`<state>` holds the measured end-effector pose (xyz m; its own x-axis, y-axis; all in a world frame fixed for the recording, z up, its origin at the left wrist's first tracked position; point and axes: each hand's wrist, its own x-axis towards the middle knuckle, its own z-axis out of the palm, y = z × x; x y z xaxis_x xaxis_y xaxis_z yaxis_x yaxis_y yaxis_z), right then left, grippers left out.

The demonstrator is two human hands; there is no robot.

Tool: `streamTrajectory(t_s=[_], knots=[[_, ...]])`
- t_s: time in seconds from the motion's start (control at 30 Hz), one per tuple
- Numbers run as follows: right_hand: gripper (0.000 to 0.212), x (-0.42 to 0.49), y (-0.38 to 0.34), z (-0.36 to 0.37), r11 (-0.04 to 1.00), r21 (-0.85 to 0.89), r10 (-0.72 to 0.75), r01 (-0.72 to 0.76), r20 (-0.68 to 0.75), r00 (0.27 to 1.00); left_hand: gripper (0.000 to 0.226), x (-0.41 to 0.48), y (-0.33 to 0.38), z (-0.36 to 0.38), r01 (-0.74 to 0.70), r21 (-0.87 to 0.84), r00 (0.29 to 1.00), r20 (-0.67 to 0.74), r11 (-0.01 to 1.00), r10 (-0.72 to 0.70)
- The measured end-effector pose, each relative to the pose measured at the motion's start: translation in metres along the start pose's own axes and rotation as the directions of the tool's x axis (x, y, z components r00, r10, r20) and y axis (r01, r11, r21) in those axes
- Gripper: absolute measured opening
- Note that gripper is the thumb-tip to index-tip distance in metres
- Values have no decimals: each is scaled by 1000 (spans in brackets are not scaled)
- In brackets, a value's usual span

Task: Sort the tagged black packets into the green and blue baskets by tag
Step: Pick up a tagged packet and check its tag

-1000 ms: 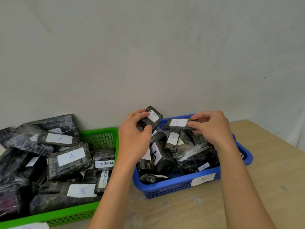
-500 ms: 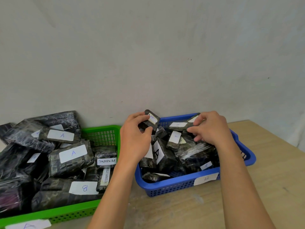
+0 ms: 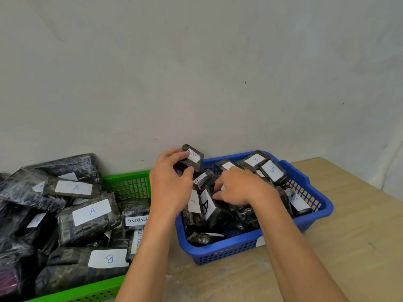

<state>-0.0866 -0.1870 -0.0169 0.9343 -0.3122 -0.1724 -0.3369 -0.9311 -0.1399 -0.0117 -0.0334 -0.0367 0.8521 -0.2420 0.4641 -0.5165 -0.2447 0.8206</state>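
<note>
My left hand point(image 3: 172, 182) grips a small black packet point(image 3: 193, 156) with a B tag, held above the left back corner of the blue basket point(image 3: 305, 177). My right hand point(image 3: 242, 186) reaches down into the blue basket's pile, its curled fingertips against a packet tagged A point(image 3: 207, 205); whether it grips anything is hidden. Two B-tagged packets point(image 3: 272, 171) lie at the basket's back right. The green basket point(image 3: 126, 177) on the left is heaped with black packets, tagged A point(image 3: 91, 211) and B point(image 3: 109, 258) among them.
Packets marked PENDING point(image 3: 136, 220) and COMPLETED point(image 3: 138, 238) sit at the green basket's right side. A wall rises right behind both baskets. The wooden table point(image 3: 349, 247) extends to the right and front of the blue basket.
My right hand let go of the B packet at the blue basket's back right and moved left and down into the pile. My left hand still holds its packet in nearly the same spot.
</note>
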Motion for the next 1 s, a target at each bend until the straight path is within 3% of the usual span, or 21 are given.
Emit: streamTrajectory(t_s=[0.1,0.23,0.37,0.5,0.67,0.8,0.87,0.9,1.0], knots=[[7,3,2,0,980,190,77,-55,-111,991,31,-1,1,1,20,-7,999,28,1000,-20],[14,-8,29,-17,907,419,120,-42,-161,980,29,-6,5,3,20,-8,996,87,1000,-19],[14,-26,70,-31,780,625,262,-18,-301,917,24,-17,12,12,6,41,987,159,999,-12],[20,-39,98,-34,702,712,381,20,-399,834,32,-39,20,37,-118,164,953,295,979,66],[17,-45,107,-35,632,754,451,176,-543,709,44,-40,20,37,-244,183,784,616,952,82],[27,-47,103,-38,658,695,346,288,-620,705,57,-19,11,10,-217,181,812,579,959,74],[32,-47,100,-38,690,654,282,310,-638,717,74,-9,4,1,-242,289,811,584,926,30],[33,-46,98,-39,714,628,250,311,-643,724,90,-6,3,0,-244,355,771,635,903,-42],[32,-44,91,-38,740,582,169,337,-646,744,140,0,7,11,-306,508,572,774,805,-271]])
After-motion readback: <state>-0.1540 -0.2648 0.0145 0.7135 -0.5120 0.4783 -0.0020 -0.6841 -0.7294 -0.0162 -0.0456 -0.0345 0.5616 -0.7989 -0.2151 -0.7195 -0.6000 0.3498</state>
